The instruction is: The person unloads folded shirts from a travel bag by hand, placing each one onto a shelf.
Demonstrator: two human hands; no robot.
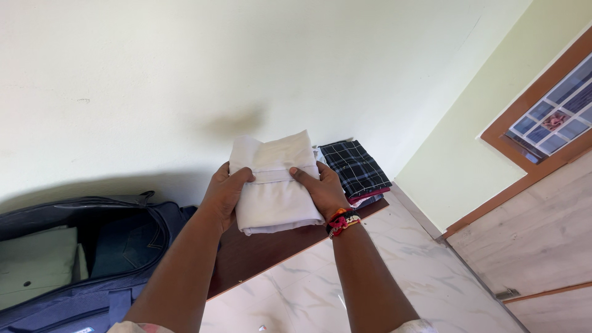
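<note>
Both hands hold a folded white cloth (271,185) up over a dark brown table (259,253). My left hand (225,191) grips its left edge and my right hand (320,188) grips its right edge, thumbs on top. Red and orange thread bands circle my right wrist (343,222). Behind the cloth, at the table's far end, lies a stack of folded clothes with a dark checked garment (354,166) on top.
An open dark blue bag (123,271) sits at the left of the table, with a pale green garment (37,265) and dark jeans (126,246) inside. A cream wall is behind. Marble floor (370,290) and a wooden door (536,228) lie to the right.
</note>
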